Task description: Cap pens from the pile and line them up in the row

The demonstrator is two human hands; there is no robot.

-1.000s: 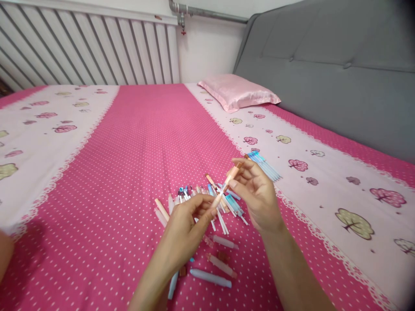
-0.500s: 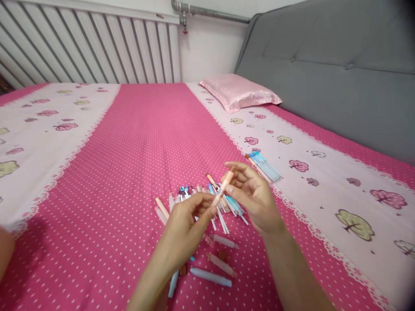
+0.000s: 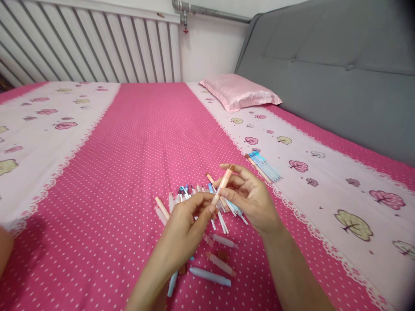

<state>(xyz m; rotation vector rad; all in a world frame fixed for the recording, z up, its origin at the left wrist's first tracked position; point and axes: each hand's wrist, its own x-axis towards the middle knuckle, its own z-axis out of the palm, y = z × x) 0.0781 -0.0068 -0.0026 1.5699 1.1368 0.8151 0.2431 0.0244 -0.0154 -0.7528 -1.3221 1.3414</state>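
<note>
Between my two hands is a peach-coloured pen [image 3: 225, 179] with a brown end, tilted up and to the right. My left hand [image 3: 191, 218] pinches its lower end between thumb and fingertips. Higher on the barrel, my right hand [image 3: 248, 196] grips it with thumb and fingers. Beneath and behind the hands lies a loose heap of pen parts, with white refills [image 3: 223, 222] and blue pieces, partly hidden. Closer to me are a pale blue pen barrel [image 3: 210, 276], a pink barrel [image 3: 221, 264] and a brown cap [image 3: 183, 270].
A row of blue pens [image 3: 266, 166] with a peach one beside it lies to the right on the patterned bedspread [image 3: 155, 129]. A pink pillow [image 3: 238, 90] rests against the grey headboard [image 3: 324, 65]. A white radiator [image 3: 97, 47] stands at the back.
My right hand has shifted slightly left and down along the pen, its fingers changing position. My left hand keeps its pinch. The heap and the row of pens look unchanged.
</note>
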